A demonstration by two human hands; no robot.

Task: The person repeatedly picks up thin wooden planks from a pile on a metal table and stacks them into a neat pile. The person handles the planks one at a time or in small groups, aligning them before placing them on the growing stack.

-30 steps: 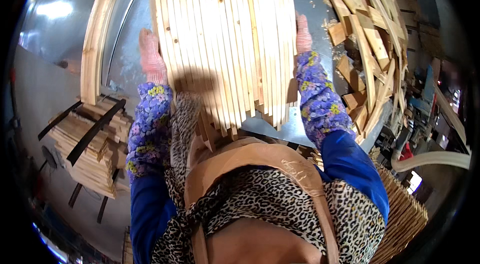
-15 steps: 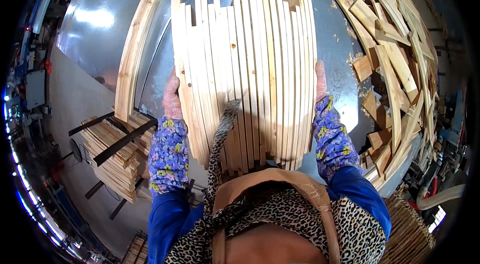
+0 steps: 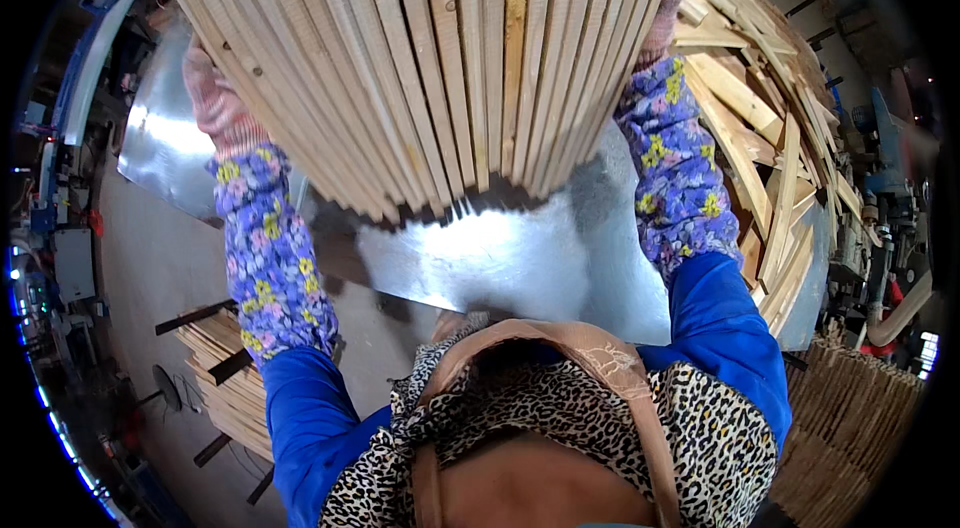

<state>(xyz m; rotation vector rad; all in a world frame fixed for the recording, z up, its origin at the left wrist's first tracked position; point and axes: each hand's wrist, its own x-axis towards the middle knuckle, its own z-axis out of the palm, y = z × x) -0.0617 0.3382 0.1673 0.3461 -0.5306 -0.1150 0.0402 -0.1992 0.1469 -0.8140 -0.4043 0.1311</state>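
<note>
1. Workshop floor, with a shiny metal sheet [image 3: 520,258] spread below both hands as the work surface.
2. Left hand [image 3: 215,98] in a pink glove presses flat on the left edge of a bundle of wooden slats [image 3: 420,58].
3. Right hand [image 3: 662,23], also in a pink glove, presses on the bundle's right edge; mostly hidden behind the slats, finger spread can't be told.
4. Bundle is held up between the two hands, above the sheet, slats side by side on edge.
5. Loose wood offcuts [image 3: 760,128] piled just right of the right hand.
6. Stacked slats on a rack [image 3: 235,378] sit below the left forearm, by the floor.
7. No bins or boxes visible; wood lies in open piles.
</note>
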